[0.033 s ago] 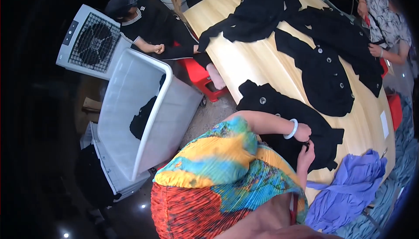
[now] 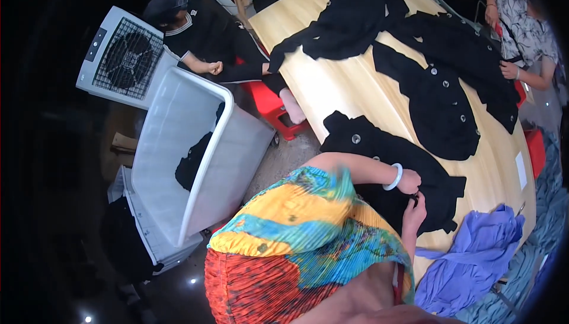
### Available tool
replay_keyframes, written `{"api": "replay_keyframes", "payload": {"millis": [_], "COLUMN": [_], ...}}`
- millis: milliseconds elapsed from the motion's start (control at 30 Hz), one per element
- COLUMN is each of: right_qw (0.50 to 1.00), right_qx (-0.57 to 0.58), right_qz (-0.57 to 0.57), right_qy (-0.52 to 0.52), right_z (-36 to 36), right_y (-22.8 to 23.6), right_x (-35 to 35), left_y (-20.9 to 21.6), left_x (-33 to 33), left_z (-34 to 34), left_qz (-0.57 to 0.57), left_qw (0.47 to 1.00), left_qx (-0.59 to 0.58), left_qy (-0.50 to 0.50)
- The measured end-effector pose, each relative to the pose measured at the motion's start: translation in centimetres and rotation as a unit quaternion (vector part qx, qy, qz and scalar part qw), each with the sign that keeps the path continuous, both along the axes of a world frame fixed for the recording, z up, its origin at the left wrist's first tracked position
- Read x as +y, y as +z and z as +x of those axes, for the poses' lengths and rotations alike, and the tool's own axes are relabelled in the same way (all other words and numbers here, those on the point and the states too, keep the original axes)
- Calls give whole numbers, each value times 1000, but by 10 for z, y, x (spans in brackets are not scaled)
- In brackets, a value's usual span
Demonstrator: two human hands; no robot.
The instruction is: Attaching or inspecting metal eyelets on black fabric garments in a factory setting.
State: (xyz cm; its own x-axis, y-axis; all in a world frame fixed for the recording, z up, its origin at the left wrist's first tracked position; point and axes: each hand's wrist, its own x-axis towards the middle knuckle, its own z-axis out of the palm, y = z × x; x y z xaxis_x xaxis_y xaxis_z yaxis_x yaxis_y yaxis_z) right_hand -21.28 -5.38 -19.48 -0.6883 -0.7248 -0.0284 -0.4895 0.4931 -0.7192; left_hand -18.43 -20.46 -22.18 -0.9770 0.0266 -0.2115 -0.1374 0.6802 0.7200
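Note:
A black garment point(image 2: 385, 140) with large round buttons lies on the near part of the wooden table. At its right-hand part, my left hand point(image 2: 409, 182), with a white bangle at the wrist, is closed on the black cloth. My right hand point(image 2: 414, 212) meets it from below, with thumb and fingers pinched on the same spot of the garment. A small dark bit shows between the fingertips; whether it is a button or folded cloth I cannot make out.
More black buttoned garments point(image 2: 441, 102) lie across the wooden table point(image 2: 320, 90). Purple cloth point(image 2: 474, 259) hangs at the near right edge. To the left stand a white bin point(image 2: 237, 164) and an air cooler point(image 2: 127, 57). One person point(image 2: 207, 39) sits far left; another point(image 2: 521, 28) works far right.

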Motion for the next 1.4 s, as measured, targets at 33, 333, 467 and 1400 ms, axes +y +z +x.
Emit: {"api": "replay_keyframes", "payload": {"millis": [33,333,467,1400], "right_qw": [1000,999,998,984], "right_qx": [20,25,18,54], "right_qz": [0,-28,-54,-170], "right_qy": [1,-8,5,2], "right_z": [0,3,6,9], "right_y": [1,25,43,46], "right_x": [-2,-12,-20,-30], "left_y": [1,18,39,88], "left_x": [-2,-15,-28,-62], "left_z": [2,7,18,33], "left_qz": [-6,53,61,420], "left_qw": [1000,994,986,881], "left_qx": [2,81,151,-141], "left_qy": [4,59,29,169]}}
